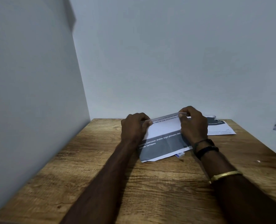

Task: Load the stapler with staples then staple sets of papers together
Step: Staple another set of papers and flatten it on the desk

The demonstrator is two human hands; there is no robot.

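Paper set [162,136]: 1, centre of bench [101,183], far edge lifted; sheet count unreadable.
Left hand [134,126], right hand [193,125]: fingers of each pinched on a far corner, squaring sheets.
Second pile [221,126]: 1, far right, flat.
Small box [180,154], possibly staples: 1, half under set.
Stapler: none visible.
Progress: stapling of this set judged pending; loading unverifiable.

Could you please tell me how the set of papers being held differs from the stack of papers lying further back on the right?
The held papers are gripped at their far edge by the left hand and right hand, that edge lifted; the back stack lies flat, untouched. The held papers sit centrally, the back stack by the wall. Both are white with a dark grey band, on the wooden table.
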